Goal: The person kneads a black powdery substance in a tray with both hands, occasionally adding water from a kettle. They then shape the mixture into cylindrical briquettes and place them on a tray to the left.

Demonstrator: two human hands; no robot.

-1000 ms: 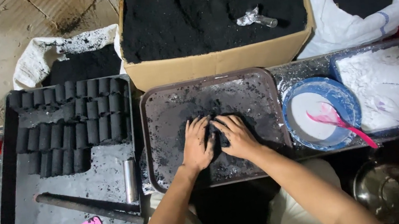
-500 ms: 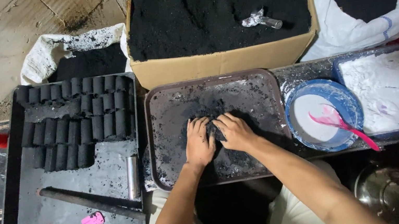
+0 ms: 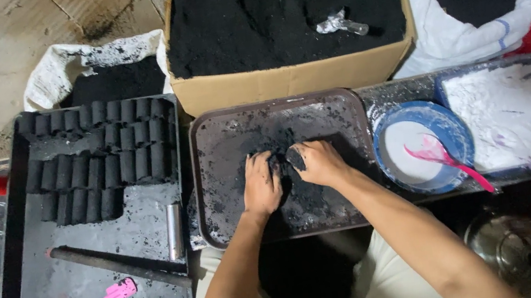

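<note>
Nearest us, our left hand lies flat and spread, pressing a patch of black powder in the middle of the dark metal tray, while our right hand is curled shut around a lump of that powder beside it. We judge it best to gather loose grains inward and squeeze evenly so the lump holds. Compared with half a second ago, our hands have parted slightly and the right has lifted its lump. Left lie rows of black cylinders; beyond, the cardboard box of powder.
</note>
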